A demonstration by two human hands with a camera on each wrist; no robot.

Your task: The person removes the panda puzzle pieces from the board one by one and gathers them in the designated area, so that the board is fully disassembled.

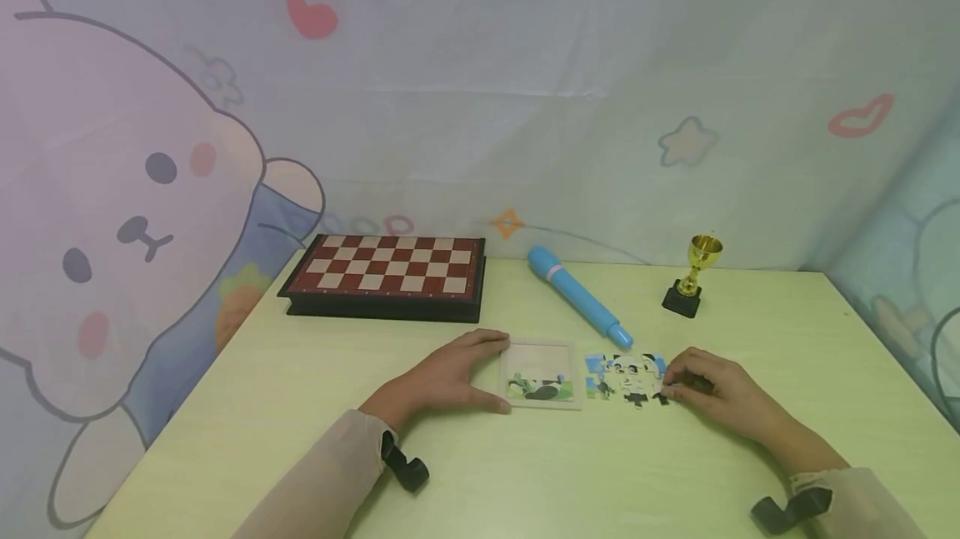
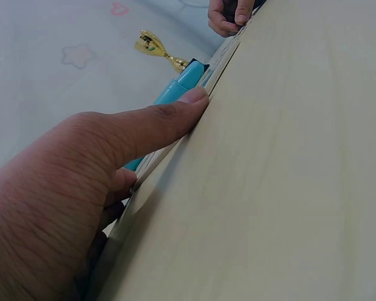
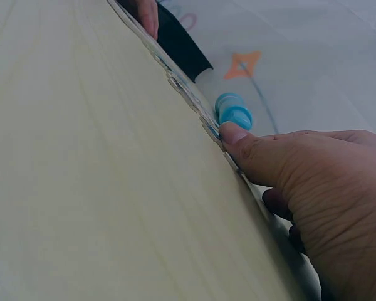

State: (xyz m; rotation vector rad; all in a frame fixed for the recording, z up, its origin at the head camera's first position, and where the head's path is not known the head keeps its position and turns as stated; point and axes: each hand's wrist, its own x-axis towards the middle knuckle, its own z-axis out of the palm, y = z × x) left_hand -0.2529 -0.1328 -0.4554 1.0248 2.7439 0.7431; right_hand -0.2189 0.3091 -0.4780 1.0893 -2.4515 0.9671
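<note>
A small jigsaw frame (image 1: 576,381) lies on the table, its lower part filled with green and panda-patterned pieces and its upper part bare. My left hand (image 1: 456,376) holds the frame's left side, thumb at the near corner and fingertips at the far corner. In the left wrist view its thumb (image 2: 169,119) lies along the frame's edge. Loose jigsaw pieces (image 1: 632,366) with a panda face and blue bits lie to the right of the frame. My right hand (image 1: 716,389) pinches a piece at their right edge, mostly covered by the fingertips. In the right wrist view the thumb (image 3: 254,150) presses there.
Behind the frame lies a blue pen-shaped toy (image 1: 577,296). A folded chessboard box (image 1: 390,276) stands at the back left, a gold trophy cup (image 1: 692,272) on a black base at the back right. A printed cloth (image 1: 525,64) hangs behind the table (image 1: 600,481).
</note>
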